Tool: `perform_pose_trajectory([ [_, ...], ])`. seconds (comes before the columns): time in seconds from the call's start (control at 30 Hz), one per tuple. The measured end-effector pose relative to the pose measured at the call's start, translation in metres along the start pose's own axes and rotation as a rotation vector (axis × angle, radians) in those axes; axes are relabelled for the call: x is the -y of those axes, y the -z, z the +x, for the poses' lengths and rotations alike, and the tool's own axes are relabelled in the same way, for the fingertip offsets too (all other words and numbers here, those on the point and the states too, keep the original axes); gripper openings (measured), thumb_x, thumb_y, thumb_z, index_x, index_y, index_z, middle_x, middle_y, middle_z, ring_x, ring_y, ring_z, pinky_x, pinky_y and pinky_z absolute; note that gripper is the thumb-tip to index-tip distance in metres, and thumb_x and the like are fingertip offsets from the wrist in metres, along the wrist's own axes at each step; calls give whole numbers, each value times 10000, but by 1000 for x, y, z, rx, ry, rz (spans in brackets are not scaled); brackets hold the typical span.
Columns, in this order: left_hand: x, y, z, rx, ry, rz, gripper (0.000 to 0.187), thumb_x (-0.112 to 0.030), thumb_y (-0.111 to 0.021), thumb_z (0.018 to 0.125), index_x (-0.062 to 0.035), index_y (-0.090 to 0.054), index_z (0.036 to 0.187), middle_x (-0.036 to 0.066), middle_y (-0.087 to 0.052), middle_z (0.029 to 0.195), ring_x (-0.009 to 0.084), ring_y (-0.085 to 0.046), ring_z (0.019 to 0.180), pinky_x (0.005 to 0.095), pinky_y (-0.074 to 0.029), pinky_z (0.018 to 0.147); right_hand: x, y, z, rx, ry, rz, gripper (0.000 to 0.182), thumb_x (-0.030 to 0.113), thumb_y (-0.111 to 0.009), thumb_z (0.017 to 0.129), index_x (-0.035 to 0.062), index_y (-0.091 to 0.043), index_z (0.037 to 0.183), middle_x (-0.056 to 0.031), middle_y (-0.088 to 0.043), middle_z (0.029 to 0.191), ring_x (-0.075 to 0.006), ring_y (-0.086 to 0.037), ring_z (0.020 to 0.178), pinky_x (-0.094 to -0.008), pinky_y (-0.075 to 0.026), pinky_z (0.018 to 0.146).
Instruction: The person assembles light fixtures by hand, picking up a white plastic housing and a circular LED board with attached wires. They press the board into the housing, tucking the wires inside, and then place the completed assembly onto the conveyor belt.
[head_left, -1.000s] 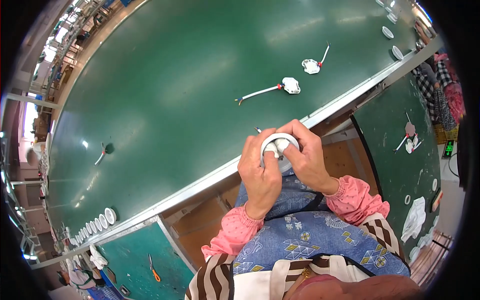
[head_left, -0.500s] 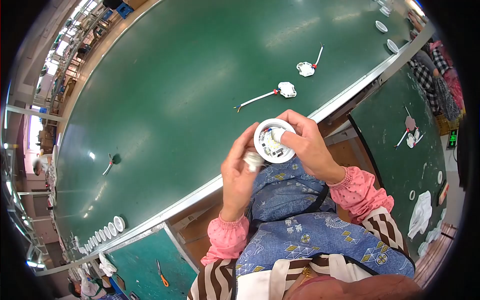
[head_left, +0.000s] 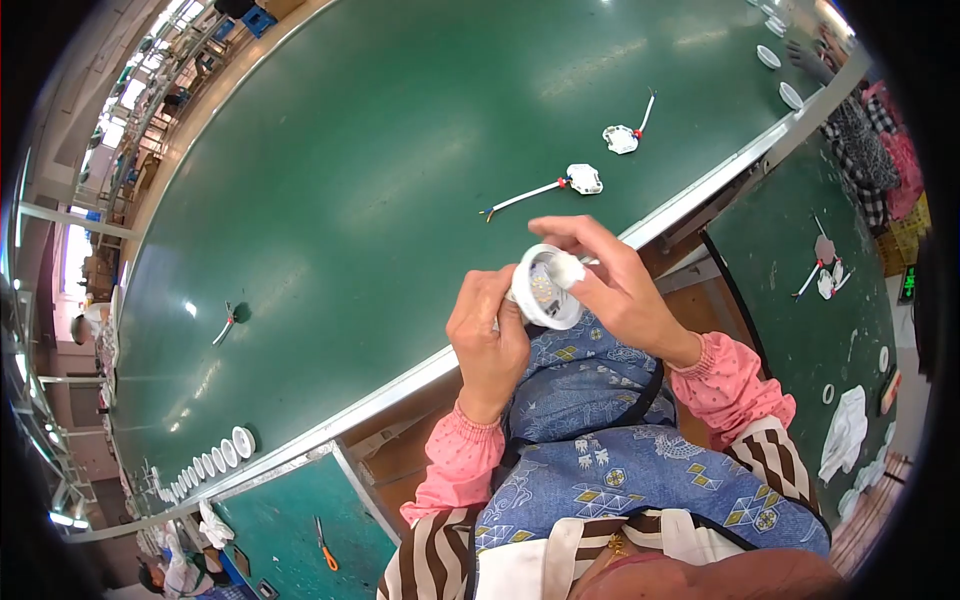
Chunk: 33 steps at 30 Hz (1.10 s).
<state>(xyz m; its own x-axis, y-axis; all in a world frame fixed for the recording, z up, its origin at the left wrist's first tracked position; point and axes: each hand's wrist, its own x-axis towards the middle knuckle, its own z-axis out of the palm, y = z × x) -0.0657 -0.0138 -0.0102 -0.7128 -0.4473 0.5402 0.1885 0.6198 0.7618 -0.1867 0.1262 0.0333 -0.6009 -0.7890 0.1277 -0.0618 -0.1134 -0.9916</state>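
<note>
Left hand (head_left: 487, 335) back up, grasping lamp housing (head_left: 543, 286) (now tilted) with right hand (head_left: 615, 285).

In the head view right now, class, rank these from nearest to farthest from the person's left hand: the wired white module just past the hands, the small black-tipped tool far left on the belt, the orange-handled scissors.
1. Wired white module: up and right of the left hand, on the belt.
2. Orange-handled scissors: lower left, on the lower green surface.
3. Small black-tipped tool: far left on the belt. It is nearly level with the scissors; ranked loosely.

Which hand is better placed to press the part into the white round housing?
Right. The right hand has its fingers at the open face of the white round housing, while the left hand grips it from behind.
</note>
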Motion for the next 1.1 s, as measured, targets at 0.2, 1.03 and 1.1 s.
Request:
perform_pose_trajectory([
  [0.2, -27, -11, -1, -42, 27, 59, 290, 95, -618, 832, 6, -647, 1107, 154, -596, 893, 319, -639, 743, 386, -513, 637, -6, -13, -3, -43, 354, -496, 498, 263, -657, 922, 6, -548, 1335, -182, -556, 1141, -299, -583, 1024, -379, -486, 866],
  [1.03, -31, 8, -4, 243, 563, -315, 120, 0, -605, 927, 6, -652, 1037, 155, -650, 811, 330, -638, 674, 366, -496, 586, -43, -4, -3, 62, -19, 272, 462, 341, -687, 919, 14, -597, 1232, -46, -590, 1054, -85, -548, 838, -229, -445, 641],
  [1.1, -30, 15, 0, 300, 616, -400, 114, -5, -612, 929, 10, -665, 1028, 151, -654, 808, 321, -638, 670, 362, -495, 601, -41, 0, -1, 141, 109, 62, 535, 347, -702, 896, 22, -566, 1300, -75, -543, 1185, -133, -547, 976, -275, -475, 764],
])
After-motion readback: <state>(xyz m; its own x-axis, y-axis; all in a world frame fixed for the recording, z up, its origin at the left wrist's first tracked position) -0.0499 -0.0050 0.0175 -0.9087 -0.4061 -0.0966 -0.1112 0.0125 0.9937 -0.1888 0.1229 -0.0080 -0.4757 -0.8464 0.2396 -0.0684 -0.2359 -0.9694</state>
